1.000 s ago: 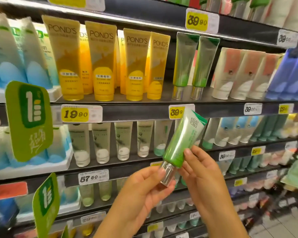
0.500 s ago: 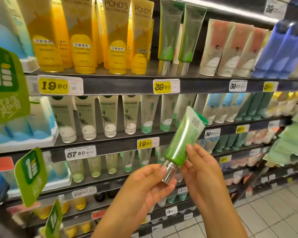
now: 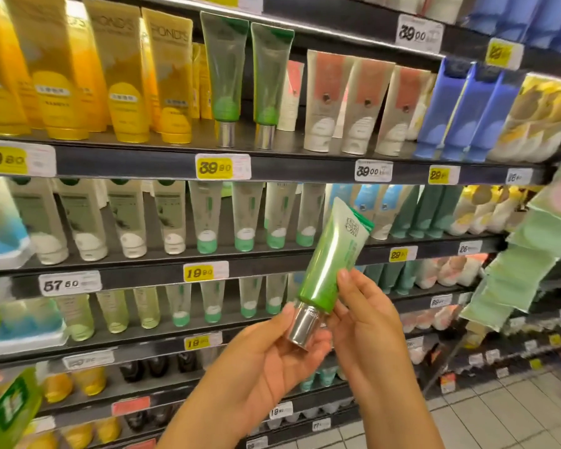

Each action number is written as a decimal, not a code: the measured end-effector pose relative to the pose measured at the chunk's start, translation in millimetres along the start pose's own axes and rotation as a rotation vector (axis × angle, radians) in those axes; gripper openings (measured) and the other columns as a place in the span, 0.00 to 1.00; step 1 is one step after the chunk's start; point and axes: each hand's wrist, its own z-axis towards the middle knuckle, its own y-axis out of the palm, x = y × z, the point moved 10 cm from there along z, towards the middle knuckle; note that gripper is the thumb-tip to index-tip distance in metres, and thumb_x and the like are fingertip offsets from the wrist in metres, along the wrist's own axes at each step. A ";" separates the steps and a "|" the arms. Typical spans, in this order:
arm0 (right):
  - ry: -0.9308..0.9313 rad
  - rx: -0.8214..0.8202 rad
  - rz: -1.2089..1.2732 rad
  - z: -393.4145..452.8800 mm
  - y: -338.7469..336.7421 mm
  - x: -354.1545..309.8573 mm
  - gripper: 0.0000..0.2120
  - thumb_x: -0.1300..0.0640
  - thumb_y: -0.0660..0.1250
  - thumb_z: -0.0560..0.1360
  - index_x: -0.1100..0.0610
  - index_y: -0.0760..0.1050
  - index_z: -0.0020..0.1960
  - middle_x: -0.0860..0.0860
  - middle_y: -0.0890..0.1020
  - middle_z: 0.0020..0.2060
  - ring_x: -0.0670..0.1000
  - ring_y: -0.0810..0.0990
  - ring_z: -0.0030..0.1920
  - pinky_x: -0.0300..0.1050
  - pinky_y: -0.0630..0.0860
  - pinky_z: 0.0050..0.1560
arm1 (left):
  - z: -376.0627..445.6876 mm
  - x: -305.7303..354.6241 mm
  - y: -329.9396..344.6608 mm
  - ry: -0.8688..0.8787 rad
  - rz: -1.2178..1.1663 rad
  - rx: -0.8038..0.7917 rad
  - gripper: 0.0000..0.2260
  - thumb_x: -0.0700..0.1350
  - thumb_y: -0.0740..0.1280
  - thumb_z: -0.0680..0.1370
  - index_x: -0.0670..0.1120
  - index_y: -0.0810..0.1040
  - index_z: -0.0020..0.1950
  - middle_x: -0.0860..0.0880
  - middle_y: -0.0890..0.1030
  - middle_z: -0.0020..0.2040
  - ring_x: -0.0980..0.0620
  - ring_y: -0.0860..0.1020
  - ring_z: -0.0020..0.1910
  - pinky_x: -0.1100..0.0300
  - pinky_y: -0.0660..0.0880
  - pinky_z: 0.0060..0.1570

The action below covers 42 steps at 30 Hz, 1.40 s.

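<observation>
A green tube (image 3: 332,257) with a silver cap (image 3: 303,325) is held up in front of the shop shelves, cap down and tilted to the right. My left hand (image 3: 269,358) pinches the silver cap between thumb and fingers. My right hand (image 3: 366,322) grips the tube's lower green part from the right, thumb on its front. Two matching green tubes (image 3: 225,79) stand cap down on the shelf above.
Dark shelves (image 3: 298,166) with price tags (image 3: 222,166) carry rows of yellow tubes (image 3: 117,79), pale tubes (image 3: 208,218), pink-topped tubes (image 3: 363,105) and blue tubes (image 3: 467,111). Green hanging packs (image 3: 525,254) jut out at right. Tiled floor (image 3: 506,413) shows at lower right.
The view has swung down and to the right, so the shelves have shifted up and left. Both hands keep the same hold on the tube.
</observation>
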 end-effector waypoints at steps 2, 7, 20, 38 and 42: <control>0.000 -0.016 0.015 -1.3 -9.5 -12.4 0.22 0.57 0.67 0.70 0.63 0.71 0.62 0.55 0.84 0.40 0.50 0.83 0.36 0.43 0.79 0.32 | 5.7 -10.1 12.8 0.009 -0.017 -0.011 0.15 0.43 0.71 0.65 0.32 0.83 0.44 0.32 0.81 0.43 0.42 0.83 0.38 0.58 0.81 0.32; -0.006 -0.033 0.040 -2.1 -32.2 -37.1 0.18 0.60 0.65 0.72 0.65 0.71 0.60 0.56 0.82 0.42 0.50 0.82 0.37 0.44 0.81 0.39 | 16.6 -31.1 37.0 0.051 -0.023 -0.004 0.13 0.42 0.71 0.64 0.34 0.83 0.43 0.33 0.82 0.42 0.43 0.83 0.38 0.59 0.80 0.32; -0.053 -0.098 -0.155 -7.2 -60.6 -73.7 0.20 0.57 0.67 0.71 0.63 0.73 0.61 0.54 0.80 0.43 0.51 0.78 0.43 0.50 0.75 0.49 | 28.0 -57.4 72.7 0.132 0.160 0.037 0.16 0.39 0.72 0.63 0.35 0.79 0.48 0.37 0.83 0.45 0.45 0.83 0.41 0.57 0.80 0.36; -0.027 -0.187 0.068 -14.2 -73.0 -75.6 0.15 0.58 0.61 0.73 0.64 0.76 0.55 0.56 0.83 0.40 0.49 0.81 0.38 0.41 0.80 0.39 | 17.2 -70.6 83.0 0.106 0.068 0.034 0.12 0.39 0.69 0.66 0.31 0.82 0.44 0.32 0.82 0.44 0.42 0.83 0.38 0.59 0.80 0.32; -0.010 -0.178 0.012 -15.5 -74.8 -72.2 0.13 0.56 0.64 0.70 0.62 0.78 0.51 0.54 0.84 0.38 0.49 0.82 0.38 0.41 0.80 0.39 | 15.1 -73.5 72.2 0.110 0.099 0.064 0.15 0.37 0.71 0.64 0.30 0.81 0.47 0.32 0.82 0.47 0.42 0.83 0.40 0.57 0.81 0.34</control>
